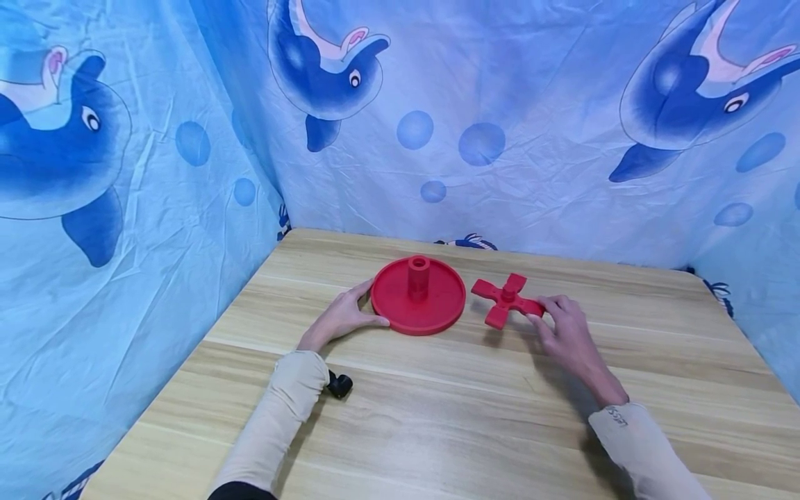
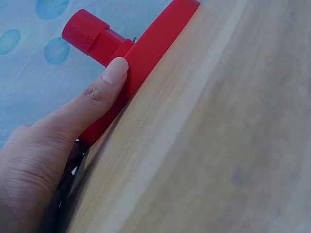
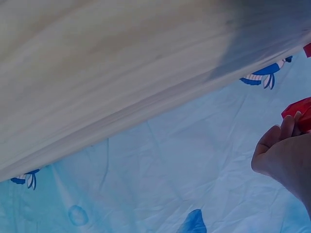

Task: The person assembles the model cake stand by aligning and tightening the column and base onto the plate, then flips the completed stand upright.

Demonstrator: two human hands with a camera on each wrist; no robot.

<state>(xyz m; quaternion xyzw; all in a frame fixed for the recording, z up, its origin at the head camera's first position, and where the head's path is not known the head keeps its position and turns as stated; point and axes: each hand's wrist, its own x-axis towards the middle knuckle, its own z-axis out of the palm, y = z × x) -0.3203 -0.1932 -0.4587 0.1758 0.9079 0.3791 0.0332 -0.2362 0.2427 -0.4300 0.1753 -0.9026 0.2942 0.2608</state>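
Observation:
A round red dish [image 1: 440,298] with a raised rim and a hollow upright post [image 1: 418,279] at its centre lies flat on the wooden table. My left hand [image 1: 342,316] grips its left edge, thumb at the near side and fingers round the far side. In the left wrist view the thumb presses the outer wall; the post [image 2: 87,36] bears the number 33. To the right, my right hand [image 1: 567,340] pinches one arm of a red four-armed cross piece [image 1: 507,298], held above the table. A stub rises from its middle. The right wrist view shows only part of it.
The wooden table [image 1: 400,417] spreads out under both hands. A small black object [image 1: 340,386] shows beside the left sleeve at the wrist. Blue curtains [image 1: 531,194] with dolphin prints stand behind and along both sides of the table.

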